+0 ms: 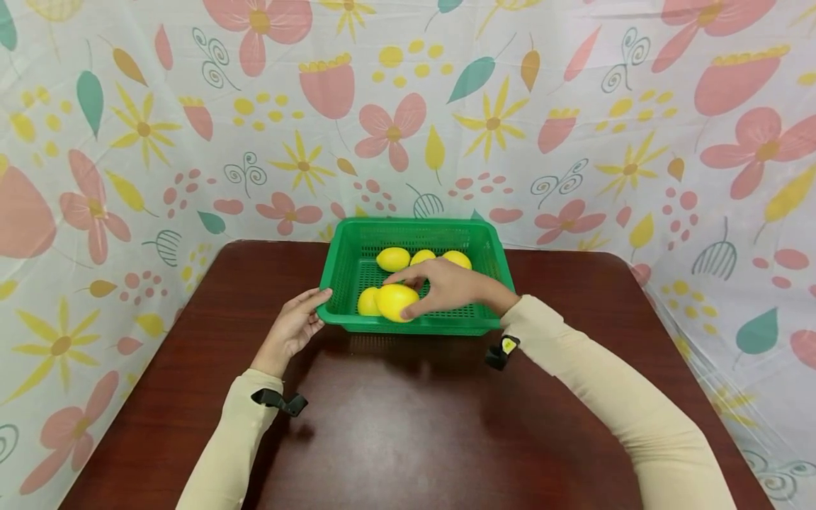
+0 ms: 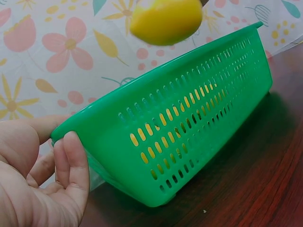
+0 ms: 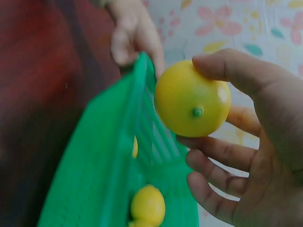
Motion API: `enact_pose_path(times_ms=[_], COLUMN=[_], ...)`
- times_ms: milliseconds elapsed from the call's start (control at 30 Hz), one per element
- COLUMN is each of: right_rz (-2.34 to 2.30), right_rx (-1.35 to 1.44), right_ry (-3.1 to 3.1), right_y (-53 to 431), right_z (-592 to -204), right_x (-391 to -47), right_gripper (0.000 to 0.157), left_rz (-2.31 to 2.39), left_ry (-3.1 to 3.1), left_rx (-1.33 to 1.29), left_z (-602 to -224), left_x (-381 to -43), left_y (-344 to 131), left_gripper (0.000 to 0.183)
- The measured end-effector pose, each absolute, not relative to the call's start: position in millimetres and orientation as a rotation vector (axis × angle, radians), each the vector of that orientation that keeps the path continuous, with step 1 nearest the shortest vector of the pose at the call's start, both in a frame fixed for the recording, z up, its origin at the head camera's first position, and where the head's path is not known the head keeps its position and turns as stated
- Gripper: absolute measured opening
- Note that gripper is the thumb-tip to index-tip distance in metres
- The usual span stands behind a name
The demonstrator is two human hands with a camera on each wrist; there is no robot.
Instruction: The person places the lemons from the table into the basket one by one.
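A green plastic basket (image 1: 421, 327) with slotted walls stands at the back of the table. My left hand (image 1: 293, 331) grips its left front corner, thumb over the rim and fingers curled beneath. Above the front left part of the basket, my right hand (image 1: 449, 285) holds a yellow lemon (image 1: 397, 303) between thumb and fingers. The right wrist view shows the green stem end of this lemon (image 3: 193, 100), clear of the basket rim. Inside the basket lie several more lemons: a row including one lemon (image 1: 393, 259) along the back, and another lemon (image 1: 367, 302) at front left, partly hidden by the held one.
The dark red-brown wooden table (image 1: 382, 425) spreads in front of the basket. A white cloth with a flower and leaf print (image 1: 408, 106) hangs behind and at both sides. Black straps with small cameras sit on both sleeved wrists, the left strap (image 1: 278, 401) over the table.
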State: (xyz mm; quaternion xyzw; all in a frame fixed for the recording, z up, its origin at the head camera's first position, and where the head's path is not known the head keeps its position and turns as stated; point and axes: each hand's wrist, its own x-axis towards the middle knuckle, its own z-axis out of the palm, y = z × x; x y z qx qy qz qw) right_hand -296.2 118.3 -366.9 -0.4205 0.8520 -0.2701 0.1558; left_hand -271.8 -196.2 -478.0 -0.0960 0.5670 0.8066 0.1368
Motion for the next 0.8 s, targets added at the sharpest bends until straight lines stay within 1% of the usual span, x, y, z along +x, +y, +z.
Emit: enact_pose_path(times_ms=[167, 233, 467, 667, 800], right_rz=[-0.723, -0.708, -0.677, -0.545, -0.541], right_rx=[-1.131, -1.13, -1.169, -1.138, -1.117], right_ry=[2.462, 2.474, 2.398, 2.436, 2.417], right_y=[127.2, 129.5, 131.4, 131.5, 132.6], right_z=[-367.7, -367.4, -369.0, -375.6, -380.5], right_x=[-325.0, -334.0, -359.8, -381.4, -390.9], right_gripper=[0.065, 0.065, 0.066, 0.066, 0.066], left_rz=[2.324, 2.325, 2.316, 2.315, 2.315], left_ry=[1.655, 1.656, 1.678, 1.686, 1.675], left_rx=[-0.29, -0.285, -0.286, -0.305, -0.312], left_z=[-478.4, -478.6, -478.3, -477.6, -479.4], left_x=[-272.0, -272.2, -273.2, -273.0, -272.9], left_y=[-195.8, -195.9, -197.5, -197.6, -197.3], left_gripper=[0.033, 0.032, 0.032, 0.035, 0.036])
